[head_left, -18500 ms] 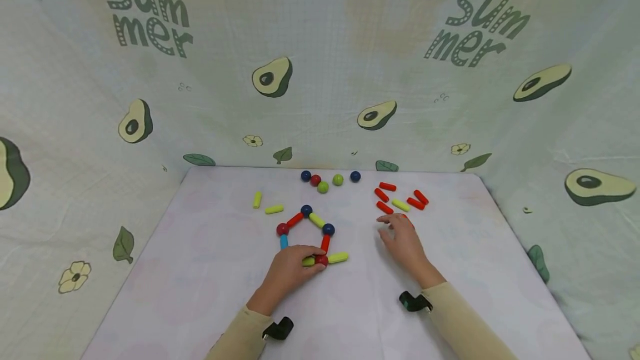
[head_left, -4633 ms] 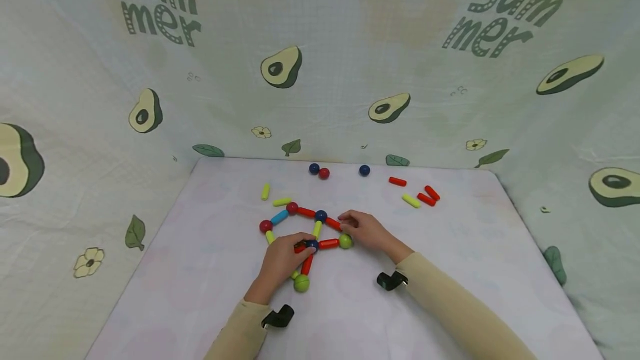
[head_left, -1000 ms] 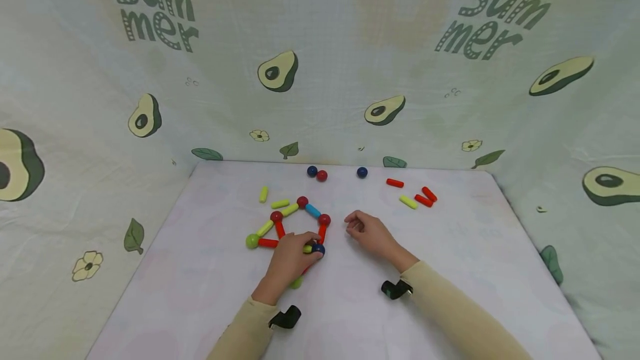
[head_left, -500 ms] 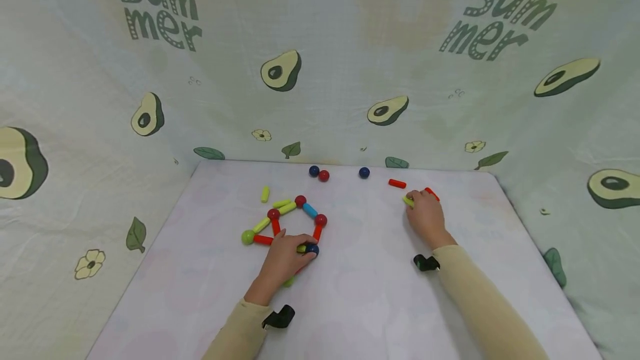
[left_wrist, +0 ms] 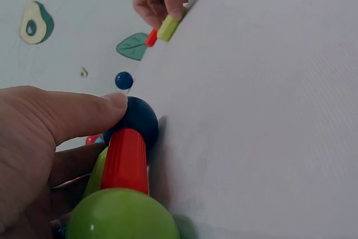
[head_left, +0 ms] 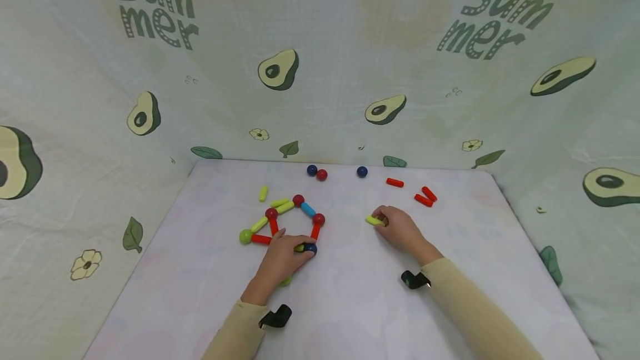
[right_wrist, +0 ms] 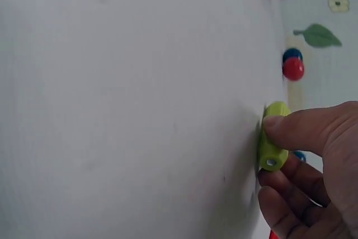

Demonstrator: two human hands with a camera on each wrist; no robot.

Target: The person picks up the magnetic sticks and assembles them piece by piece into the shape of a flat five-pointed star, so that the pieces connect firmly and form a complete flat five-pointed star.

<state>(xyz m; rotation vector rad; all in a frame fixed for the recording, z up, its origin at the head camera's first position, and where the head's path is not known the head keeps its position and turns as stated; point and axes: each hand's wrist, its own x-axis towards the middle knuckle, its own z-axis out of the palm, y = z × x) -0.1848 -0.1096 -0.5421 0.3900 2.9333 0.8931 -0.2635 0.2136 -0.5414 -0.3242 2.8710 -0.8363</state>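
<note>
On the table lies a joined figure of coloured magnetic rods and balls, with red balls [head_left: 318, 219], a light-blue rod [head_left: 308, 210] and a green ball [head_left: 245, 236]. My left hand [head_left: 281, 263] grips its near right corner, thumb and fingers around a dark blue ball [left_wrist: 142, 117]. From that ball a red rod [left_wrist: 126, 160] leads to another green ball [left_wrist: 123, 216]. The hand covers part of the figure. To the right, my right hand [head_left: 400, 230] pinches a yellow-green magnetic rod [right_wrist: 271, 152] between thumb and fingers, apart from the figure; its metal end shows.
Loose red rods [head_left: 423, 200] lie at the back right. Along the rear edge sit two dark blue balls [head_left: 362, 171] and a red ball [head_left: 322, 175]. Yellow-green rods [head_left: 263, 193] lie behind the figure, one close against it. A printed cloth [head_left: 320, 71] hangs behind the table.
My right hand went to the back-right rods, took the yellow-green one and brought it back left and nearer. Earlier, the figure gained pieces and was turned. My left hand keeps its grip.
</note>
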